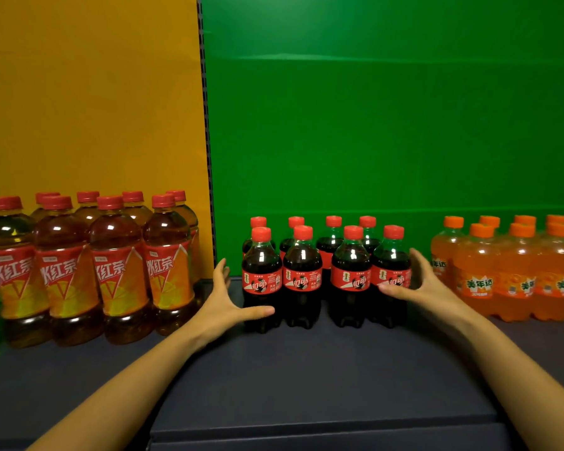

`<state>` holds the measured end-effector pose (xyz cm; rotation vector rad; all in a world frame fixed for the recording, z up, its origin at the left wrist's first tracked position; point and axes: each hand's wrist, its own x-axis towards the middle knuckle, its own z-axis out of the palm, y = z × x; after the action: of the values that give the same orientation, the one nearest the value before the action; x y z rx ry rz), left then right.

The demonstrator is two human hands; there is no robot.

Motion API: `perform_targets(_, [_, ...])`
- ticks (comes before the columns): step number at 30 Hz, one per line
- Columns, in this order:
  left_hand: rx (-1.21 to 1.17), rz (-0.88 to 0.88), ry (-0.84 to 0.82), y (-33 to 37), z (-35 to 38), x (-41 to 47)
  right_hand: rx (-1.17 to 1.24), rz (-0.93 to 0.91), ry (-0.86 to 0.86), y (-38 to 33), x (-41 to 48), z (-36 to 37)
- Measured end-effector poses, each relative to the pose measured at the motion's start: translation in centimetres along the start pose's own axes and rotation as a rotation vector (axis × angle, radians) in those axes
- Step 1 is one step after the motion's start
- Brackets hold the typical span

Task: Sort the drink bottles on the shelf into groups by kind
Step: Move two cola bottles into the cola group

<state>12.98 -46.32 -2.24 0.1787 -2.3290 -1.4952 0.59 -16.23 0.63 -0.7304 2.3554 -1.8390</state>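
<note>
Shelf, mid-back: your left hand (pixel 229 299) and right hand (pixel 421 281), each grip spread and released, flank the cola bottles (pixel 326 275), thumbs touching the front end bottles.

Two bare forearms reach forward from the bottom edge, angling inward toward a cluster of cola bottles (pixel 326 275). The left hand (pixel 228 297) is spread wide at the cluster's left side, fingers pointing up, thumb stretched across the base of the nearest bottle. The right hand (pixel 424 284) mirrors it at the cluster's right side, fingers raised, thumb lying against the outermost bottle's label. Neither hand is closed around anything.
</note>
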Motion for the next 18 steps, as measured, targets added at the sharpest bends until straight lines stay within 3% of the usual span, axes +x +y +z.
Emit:
perform_targets(4, [-0.009, 0.009, -0.056, -0.1, 0.3, 0.6, 0.079, -0.064, -0.140, 1.8, 1.7, 0.3])
perform_targets(18, [-0.081, 0.063, -0.119, -0.3, 1.5, 1.9, 0.236, -0.101, -0.134, 3.4, 3.3, 2.1])
